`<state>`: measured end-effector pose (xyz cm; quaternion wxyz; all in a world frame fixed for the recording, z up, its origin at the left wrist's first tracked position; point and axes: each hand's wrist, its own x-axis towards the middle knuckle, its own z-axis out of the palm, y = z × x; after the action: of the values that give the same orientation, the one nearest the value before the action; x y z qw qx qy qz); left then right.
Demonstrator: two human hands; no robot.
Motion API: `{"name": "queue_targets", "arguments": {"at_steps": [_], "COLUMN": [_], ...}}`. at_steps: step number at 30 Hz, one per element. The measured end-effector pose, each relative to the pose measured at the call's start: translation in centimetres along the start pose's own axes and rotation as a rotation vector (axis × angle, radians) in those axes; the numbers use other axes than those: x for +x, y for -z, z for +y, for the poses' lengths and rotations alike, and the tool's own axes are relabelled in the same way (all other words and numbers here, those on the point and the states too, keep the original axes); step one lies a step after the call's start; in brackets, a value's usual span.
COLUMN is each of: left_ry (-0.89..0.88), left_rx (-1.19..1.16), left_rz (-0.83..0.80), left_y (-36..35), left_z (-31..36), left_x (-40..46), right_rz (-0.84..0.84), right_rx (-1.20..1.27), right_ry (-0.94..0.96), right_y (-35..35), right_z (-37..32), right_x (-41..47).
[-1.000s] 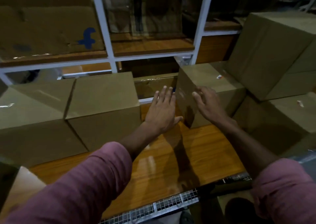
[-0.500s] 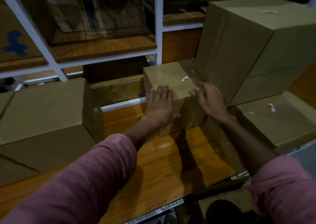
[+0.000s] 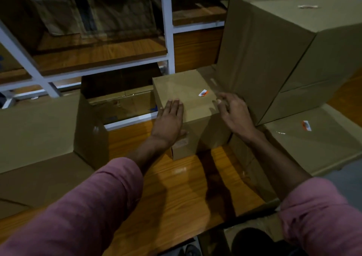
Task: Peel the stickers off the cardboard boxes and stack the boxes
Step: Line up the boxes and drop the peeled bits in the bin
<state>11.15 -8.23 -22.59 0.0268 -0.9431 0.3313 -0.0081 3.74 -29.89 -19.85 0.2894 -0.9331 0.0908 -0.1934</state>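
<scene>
Hands now flanking stickered box.

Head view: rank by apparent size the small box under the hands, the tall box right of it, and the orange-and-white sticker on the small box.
1. The tall box, clearly largest, though its far edge runs out of frame.
2. The small box, held by the left hand and right hand.
3. The sticker, tiny.

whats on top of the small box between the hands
On the small box lie a small orange and white sticker near its right edge and the left hand's fingers at the near edge. The right hand covers the near right corner.
</scene>
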Motion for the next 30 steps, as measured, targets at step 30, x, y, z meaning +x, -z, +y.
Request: {"name": "queue_targets", "arguments": {"at_steps": [30], "left_ry": [0.006], "left_rx": [-0.084], "left_rz": [0.032], "left_y": [3.0], "left_z": [-1.3], "left_x": [-17.3], "right_rz": [-0.199], "right_rx": [-0.362], "right_ry": [0.029], "right_y": [-0.5], "right_z": [-6.5], "right_x": [-10.1]}}
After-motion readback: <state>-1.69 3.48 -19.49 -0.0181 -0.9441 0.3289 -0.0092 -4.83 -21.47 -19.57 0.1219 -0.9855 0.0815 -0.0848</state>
